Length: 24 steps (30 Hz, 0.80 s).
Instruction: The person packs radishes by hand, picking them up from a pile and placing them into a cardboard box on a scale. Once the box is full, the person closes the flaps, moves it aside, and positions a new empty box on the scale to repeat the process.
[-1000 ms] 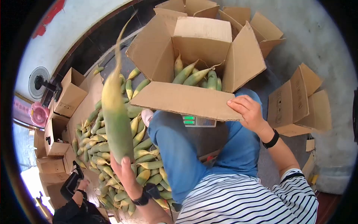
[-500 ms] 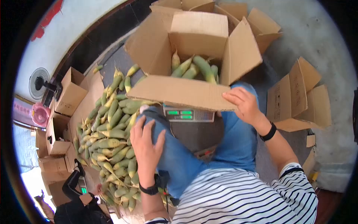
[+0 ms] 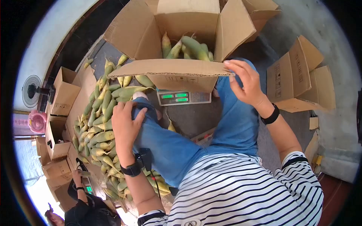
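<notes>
My right hand [image 3: 246, 83] pinches the right corner of the front flap [image 3: 169, 68] of an open cardboard carton [image 3: 184, 84], fingertips over the top and thumb by the edge. Several green radishes [image 3: 194, 47] lie inside this carton. Under it is a digital scale [image 3: 184, 98] with lit green displays. My left hand [image 3: 126, 122] is open and holds nothing, its fingers spread at my left knee, beside a large heap of green radishes [image 3: 103, 137].
At right stands another open carton [image 3: 290, 81]. More cartons [image 3: 66, 92] line the left side, near a fan [image 3: 32, 90] and a pink fan [image 3: 37, 121]. A person in black [image 3: 88, 211] sits at lower left by another scale [image 3: 88, 187]. One radish [image 3: 171, 126] lies between my legs.
The view has shifted, so the carton appears higher and further left. My left hand has moved in closer to the knee. My right hand stays at the flap corner.
</notes>
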Available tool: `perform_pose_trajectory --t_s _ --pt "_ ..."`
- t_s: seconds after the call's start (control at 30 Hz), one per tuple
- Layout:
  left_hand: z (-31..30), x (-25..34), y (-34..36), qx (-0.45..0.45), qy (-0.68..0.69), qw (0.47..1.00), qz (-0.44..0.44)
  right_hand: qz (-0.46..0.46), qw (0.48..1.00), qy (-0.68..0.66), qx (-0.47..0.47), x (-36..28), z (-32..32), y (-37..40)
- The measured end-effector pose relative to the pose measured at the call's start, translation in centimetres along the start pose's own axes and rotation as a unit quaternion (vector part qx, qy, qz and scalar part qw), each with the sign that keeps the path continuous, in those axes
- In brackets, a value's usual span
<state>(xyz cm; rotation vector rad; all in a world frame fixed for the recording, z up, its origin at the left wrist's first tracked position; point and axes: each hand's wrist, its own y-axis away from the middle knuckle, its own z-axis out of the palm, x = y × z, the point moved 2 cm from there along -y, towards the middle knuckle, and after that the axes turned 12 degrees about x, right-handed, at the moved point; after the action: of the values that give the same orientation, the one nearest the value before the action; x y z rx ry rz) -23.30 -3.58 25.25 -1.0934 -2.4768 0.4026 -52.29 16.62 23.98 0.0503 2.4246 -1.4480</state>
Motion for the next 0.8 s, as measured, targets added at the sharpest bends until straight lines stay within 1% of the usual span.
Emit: perform_pose_trajectory --t_s 0.07,0.2,0.23,0.3,0.47,0.73,0.8 --pt "0.1 0.1 -0.1 0.000 0.006 1.000 0.009 0.046 0.998 -0.004 0.042 0.3 -0.3 0.3" --pt "0.4 0.1 0.0 0.008 0.010 1.000 0.022 0.091 0.994 0.016 0.056 1.2 -0.8 0.8" --pt "0.5 0.0 0.1 0.017 -0.003 1.000 0.025 0.092 0.994 0.015 0.055 1.4 -1.0 0.8" --pt "0.5 0.0 0.2 0.025 -0.017 0.999 0.027 0.058 0.997 0.040 0.038 1.6 -1.3 0.8" --pt "0.3 0.0 0.3 0.015 -0.040 0.999 0.009 0.056 0.997 0.047 0.039 1.9 -1.7 1.3" --pt "-0.1 0.0 0.2 0.001 -0.031 0.999 0.022 0.068 0.996 0.044 0.045 1.7 -1.9 1.5" --pt "-0.1 -0.2 0.0 -0.005 -0.024 0.999 0.028 0.052 0.996 0.045 0.064 1.7 -1.9 1.5"
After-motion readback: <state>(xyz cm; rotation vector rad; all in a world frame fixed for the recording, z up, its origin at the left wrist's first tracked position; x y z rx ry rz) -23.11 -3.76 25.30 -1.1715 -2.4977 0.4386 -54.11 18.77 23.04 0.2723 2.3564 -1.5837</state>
